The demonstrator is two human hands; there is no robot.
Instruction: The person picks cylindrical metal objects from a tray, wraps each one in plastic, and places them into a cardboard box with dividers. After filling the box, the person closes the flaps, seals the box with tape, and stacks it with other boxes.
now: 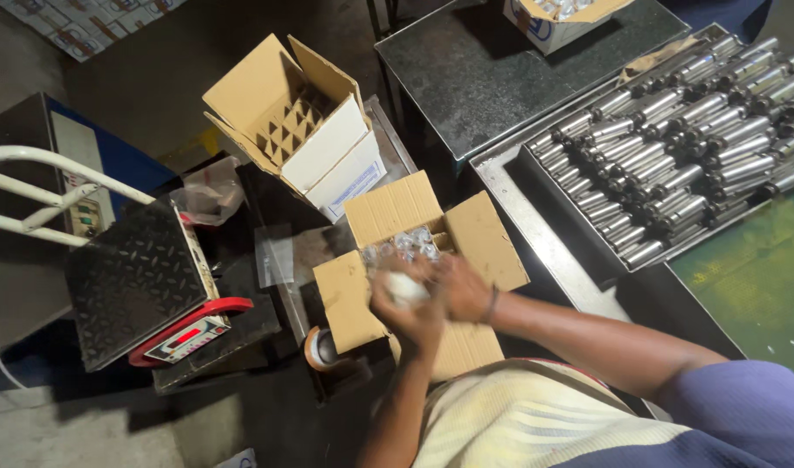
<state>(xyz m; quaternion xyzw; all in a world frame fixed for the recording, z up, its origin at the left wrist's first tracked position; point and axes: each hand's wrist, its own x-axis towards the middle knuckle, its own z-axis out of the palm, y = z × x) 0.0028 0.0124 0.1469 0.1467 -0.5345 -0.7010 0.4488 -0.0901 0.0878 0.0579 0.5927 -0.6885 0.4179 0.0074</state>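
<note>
Both hands meet over an open cardboard box (pixel 414 269) packed with shiny pieces. Her left hand (pixel 411 314) curls its grip around a small white object (pixel 403 287), blurred; the right hand (pixel 460 289) touches it, grip unclear. Metal tubes (pixel 674 139) fill a tray (pixel 535 178) nearby.

Views: we have one, head-worn.
Direction: we look steeply down over the person's chest onto an open carton (pixel 418 260).
Nearness: close; forearms fill the lower frame.
Reach: weighing scale (pixel 137 282) at left edge, tray of metal tubes (pixel 674 143) upper right.
</note>
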